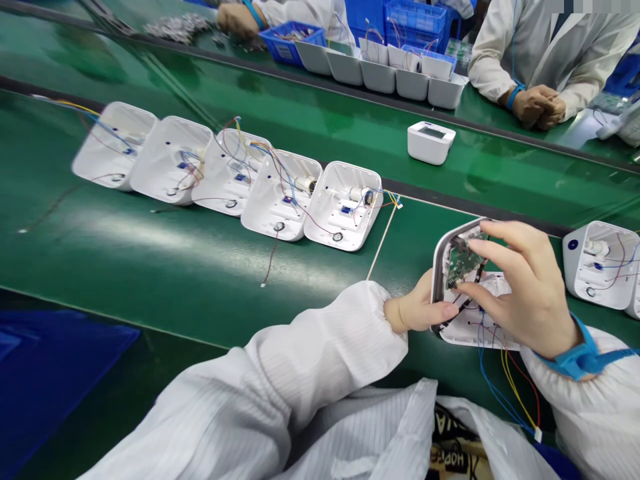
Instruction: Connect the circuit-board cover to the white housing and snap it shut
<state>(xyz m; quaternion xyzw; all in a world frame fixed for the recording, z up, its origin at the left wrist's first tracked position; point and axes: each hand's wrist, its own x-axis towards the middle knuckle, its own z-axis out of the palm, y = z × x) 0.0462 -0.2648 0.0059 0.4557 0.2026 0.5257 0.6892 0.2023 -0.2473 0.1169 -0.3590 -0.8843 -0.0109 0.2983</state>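
Lower right: white housing (467, 327) is pinched by L hand (417, 310); circuit board (463, 261) is clamped by R hand (525, 287) fingertips. Thin wires (505, 380) could be snagged and torn off if board is tilted further.

Table (210, 267): green belt surface, smooth, semi-gloss, picks up light glare. White housing (467, 327) in my hands: moulded plastic, smooth, satin finish. Circuit board (463, 261) inside it: green PCB, matt, w/ small shiny metal bits. Wires (505, 383): plastic-insulated, glossy, blue/yellow/red. My sleeves (310, 360): white woven cloth w/ fine stripe, matt. Wrist strap (580, 353) on my right hand (520, 287): blue fabric band, matt. Row of open shells (230, 177): same white plastic, slight sheen. Closed unit (431, 141) further up: white plastic, smooth, grey glossy window on top. Bins (395, 19) at far side: blue plastic, lattice walls.
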